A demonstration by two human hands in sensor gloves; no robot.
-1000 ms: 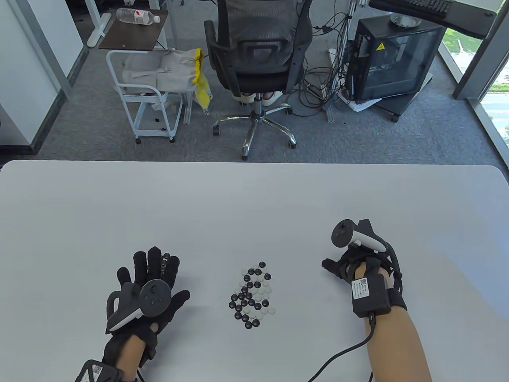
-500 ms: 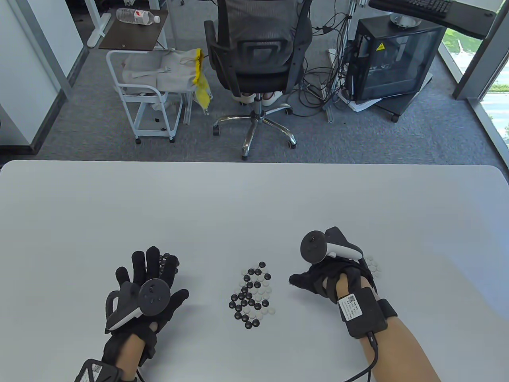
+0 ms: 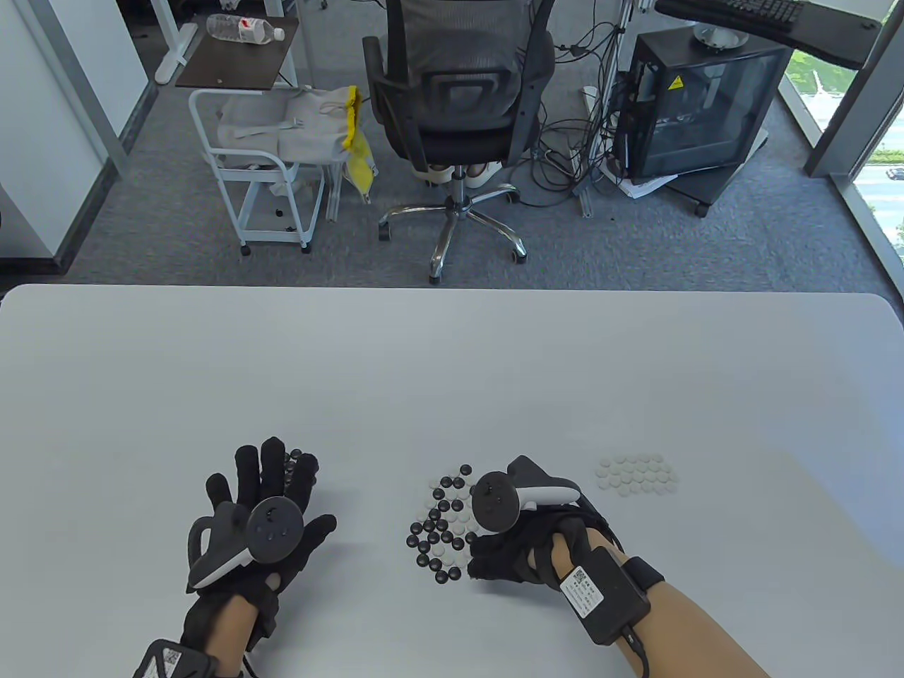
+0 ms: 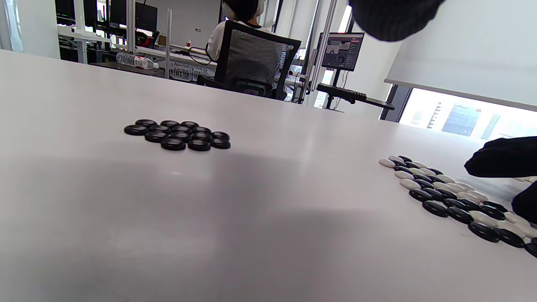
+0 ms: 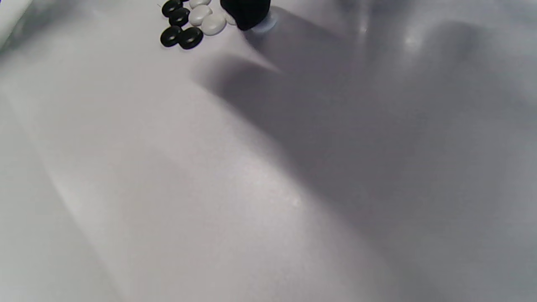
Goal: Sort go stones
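we have our right hand (image 3: pixel 526 554) at the right edge of the mixed pile of go stones (image 3: pixel 446 524) in the middle of the white table (image 3: pixel 452 367). in the right wrist view one gloved fingertip (image 5: pixel 245 12) presses down onto a white stone (image 5: pixel 265 24) at the pile's rim, with two more white ones and a few black ones just beside it. whether a second finger closes on that stone we cannot tell; the tracker hides the fingers from above.

our left hand (image 3: pixel 265 515) lies flat with fingers spread, resting on the table, its tips at or over the sorted black stones (image 4: pixel 178 134), which sit in a tight cluster well left of the mixed pile. it holds nothing. the sorted white stones (image 3: pixel 635 474) lie in a neat patch to the right, apart from the pile.

the pile still holds many of both colours, so we judge the sorting to be roughly midway.

the stones look small, hard, glossy and lens-shaped, so we expect them to be light and slippery under glove fabric. pressing on the dome will likely tip or skid one. we would rather drag a stone clear of its neighbours, then pinch it across its thin edge between thumb and forefinger. neighbours touch closely, so a careless nudge could scatter them.
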